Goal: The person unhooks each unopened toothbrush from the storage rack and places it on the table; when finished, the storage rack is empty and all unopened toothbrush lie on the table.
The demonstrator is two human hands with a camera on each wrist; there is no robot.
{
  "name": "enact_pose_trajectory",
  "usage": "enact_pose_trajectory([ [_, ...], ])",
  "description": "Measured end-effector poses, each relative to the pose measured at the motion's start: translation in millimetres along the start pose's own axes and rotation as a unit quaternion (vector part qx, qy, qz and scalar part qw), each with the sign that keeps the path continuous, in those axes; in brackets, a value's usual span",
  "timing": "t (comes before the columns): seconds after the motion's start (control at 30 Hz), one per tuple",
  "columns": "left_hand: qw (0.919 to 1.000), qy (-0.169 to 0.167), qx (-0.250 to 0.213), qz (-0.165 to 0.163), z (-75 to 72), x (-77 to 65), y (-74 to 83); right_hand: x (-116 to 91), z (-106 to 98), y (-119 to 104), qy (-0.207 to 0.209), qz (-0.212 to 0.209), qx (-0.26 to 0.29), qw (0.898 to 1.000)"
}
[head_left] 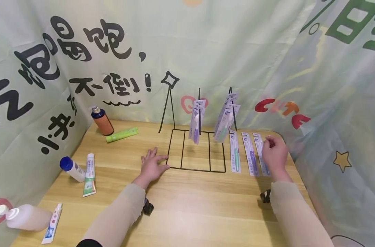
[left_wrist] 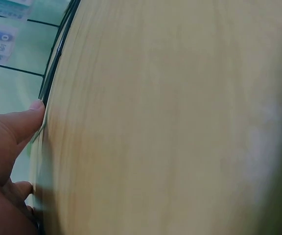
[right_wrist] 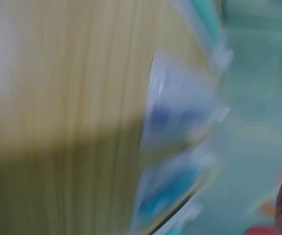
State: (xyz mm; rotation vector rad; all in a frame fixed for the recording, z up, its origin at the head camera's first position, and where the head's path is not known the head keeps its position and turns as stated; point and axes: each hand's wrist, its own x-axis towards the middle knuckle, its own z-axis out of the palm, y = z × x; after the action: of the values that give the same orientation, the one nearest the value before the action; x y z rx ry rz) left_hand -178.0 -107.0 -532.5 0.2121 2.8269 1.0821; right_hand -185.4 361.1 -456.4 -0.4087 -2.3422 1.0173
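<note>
My left hand [head_left: 152,164] lies on the table with its fingers spread, at the left front corner of a black wire display rack [head_left: 196,169]. In the left wrist view its thumb touches the rack's wire [left_wrist: 47,88]. Packaged toothbrushes hang from two uprights: a purple one [head_left: 196,128] in the middle and a green one [head_left: 225,127] to the right. My right hand [head_left: 275,154], fingers curled and nothing visible in them, is over the right end of a row of packs: green [head_left: 235,154], purple [head_left: 250,156] and a partly hidden one [head_left: 257,142]. Blur softens the right wrist view.
On the left are an orange-and-dark pump bottle [head_left: 103,122], a green tube [head_left: 122,134], a blue-capped white bottle [head_left: 73,169], a toothpaste tube [head_left: 90,175], a pink pump bottle [head_left: 31,218] and another tube [head_left: 52,224]. A printed curtain [head_left: 162,34] encloses the table.
</note>
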Motion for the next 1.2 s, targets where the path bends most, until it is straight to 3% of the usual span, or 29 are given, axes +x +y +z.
enact_pose_trajectory([
  [0.07,1.0000,0.003,0.001,0.006,0.9,0.4,-0.7,-18.3,8.8,-19.7,0.025,-0.067,0.046,0.996],
  [0.17,0.9999,0.008,0.004,0.010,1.1,1.6,-1.7,-47.1,24.6,-51.5,0.020,-0.139,0.116,0.983],
  [0.33,0.9999,0.005,0.006,0.007,-0.4,2.1,-1.6,-85.1,57.5,-103.7,-0.041,-0.174,0.197,0.964],
  [0.47,0.9999,0.007,0.000,0.012,-0.5,3.1,-0.6,-93.5,81.6,-138.3,-0.088,-0.156,0.229,0.957],
  [0.67,0.9999,0.006,-0.008,0.008,-0.5,2.3,0.6,-87.0,108.1,-167.0,-0.124,-0.080,0.258,0.955],
  [0.9,0.9999,0.007,-0.013,0.006,-1.0,0.9,1.4,-77.6,122.4,-176.5,-0.112,-0.041,0.255,0.960],
  [1.2,0.9999,0.007,-0.010,0.007,2.2,-2.1,-3.2,-81.4,127.7,-182.2,-0.112,-0.010,0.260,0.959],
])
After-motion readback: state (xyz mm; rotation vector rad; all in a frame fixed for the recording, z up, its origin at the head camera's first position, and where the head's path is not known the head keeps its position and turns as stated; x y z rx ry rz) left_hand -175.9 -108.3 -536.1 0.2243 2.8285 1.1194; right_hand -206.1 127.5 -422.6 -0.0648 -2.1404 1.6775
